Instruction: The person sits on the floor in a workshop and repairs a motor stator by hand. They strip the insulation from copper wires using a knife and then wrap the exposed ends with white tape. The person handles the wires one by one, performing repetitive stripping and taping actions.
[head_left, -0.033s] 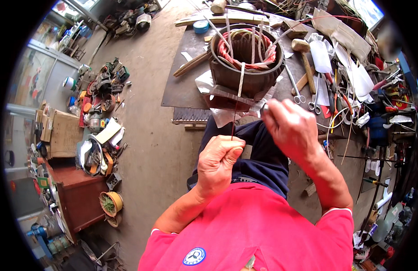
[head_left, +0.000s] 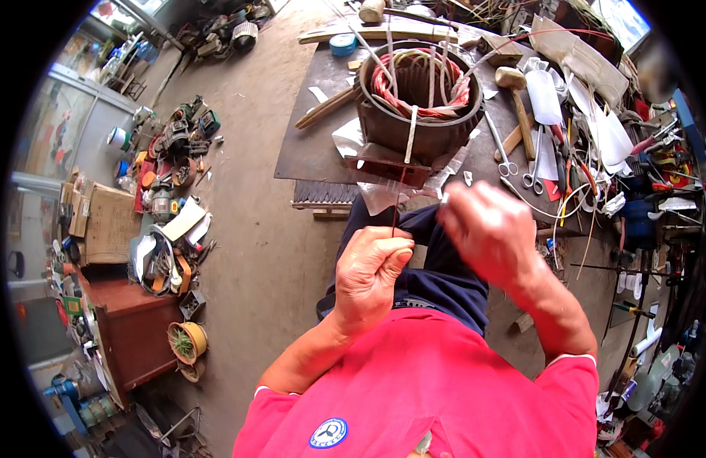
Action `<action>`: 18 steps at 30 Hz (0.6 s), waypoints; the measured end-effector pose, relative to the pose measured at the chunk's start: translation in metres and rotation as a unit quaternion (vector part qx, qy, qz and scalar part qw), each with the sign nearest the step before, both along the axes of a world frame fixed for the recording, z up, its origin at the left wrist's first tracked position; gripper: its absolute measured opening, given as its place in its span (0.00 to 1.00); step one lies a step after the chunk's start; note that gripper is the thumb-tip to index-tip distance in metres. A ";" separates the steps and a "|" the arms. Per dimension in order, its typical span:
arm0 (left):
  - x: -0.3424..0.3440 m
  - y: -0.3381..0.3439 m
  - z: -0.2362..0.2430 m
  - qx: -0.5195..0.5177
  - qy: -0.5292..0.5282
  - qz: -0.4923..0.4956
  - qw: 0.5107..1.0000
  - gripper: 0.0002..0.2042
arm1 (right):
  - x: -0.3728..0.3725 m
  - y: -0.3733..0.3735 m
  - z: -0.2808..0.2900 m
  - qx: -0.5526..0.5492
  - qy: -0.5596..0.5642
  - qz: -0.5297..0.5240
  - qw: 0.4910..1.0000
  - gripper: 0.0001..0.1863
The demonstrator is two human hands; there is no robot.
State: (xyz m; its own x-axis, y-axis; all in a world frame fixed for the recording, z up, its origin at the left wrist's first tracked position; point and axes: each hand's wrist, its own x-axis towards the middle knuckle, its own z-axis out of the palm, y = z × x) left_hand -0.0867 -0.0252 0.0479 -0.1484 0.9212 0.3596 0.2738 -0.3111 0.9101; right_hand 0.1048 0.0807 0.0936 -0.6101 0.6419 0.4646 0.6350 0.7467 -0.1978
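My left hand (head_left: 368,271) is pinched on a thin dark wire (head_left: 399,206), which runs up toward the front of a dark motor housing (head_left: 414,145). Inside the housing is a ring of red-wrapped windings (head_left: 381,80), with pale strips standing up among them and one hanging over the front rim. My right hand (head_left: 479,225) is to the right, below the housing, smeared by motion, so its fingers and anything in them are unclear. Pale crumpled paper or plastic (head_left: 376,197) lies beneath the housing on the metal-topped bench (head_left: 307,153).
Two scissors (head_left: 508,164), a wooden mallet (head_left: 521,114), white sheets (head_left: 542,99) and loose cords crowd the bench's right side; a blue round tin (head_left: 343,44) sits at the back. Motor parts (head_left: 174,137), a cardboard box (head_left: 109,221) and a red cabinet (head_left: 139,336) stand at the left.
My right hand has moved slightly down and left and is more blurred. My left hand is almost unchanged.
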 end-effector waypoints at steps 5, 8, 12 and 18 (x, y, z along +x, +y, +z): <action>-0.007 -0.001 -0.009 0.044 0.078 0.024 0.996 0.07 | 0.001 0.003 -0.007 -0.012 0.005 -0.018 1.000 0.11; -0.004 -0.009 0.007 -0.116 -0.259 -0.047 0.958 0.10 | -0.003 0.005 -0.009 -0.022 0.064 -0.037 0.997 0.09; -0.012 -0.014 0.005 -0.136 -0.629 -0.146 0.752 0.18 | -0.015 -0.043 -0.029 -0.256 0.215 0.072 0.940 0.12; -0.007 -0.007 0.003 -0.116 -0.690 -0.218 0.681 0.19 | -0.033 -0.010 -0.050 -0.215 0.274 -0.032 0.937 0.09</action>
State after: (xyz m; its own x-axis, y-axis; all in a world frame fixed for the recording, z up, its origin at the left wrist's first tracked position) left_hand -0.0937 -0.0321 0.0512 0.1076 0.9942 -0.0071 -0.9635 0.1060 0.2457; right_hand 0.0713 0.0708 0.0441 -0.3094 0.8688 0.3865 0.3914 0.4868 -0.7809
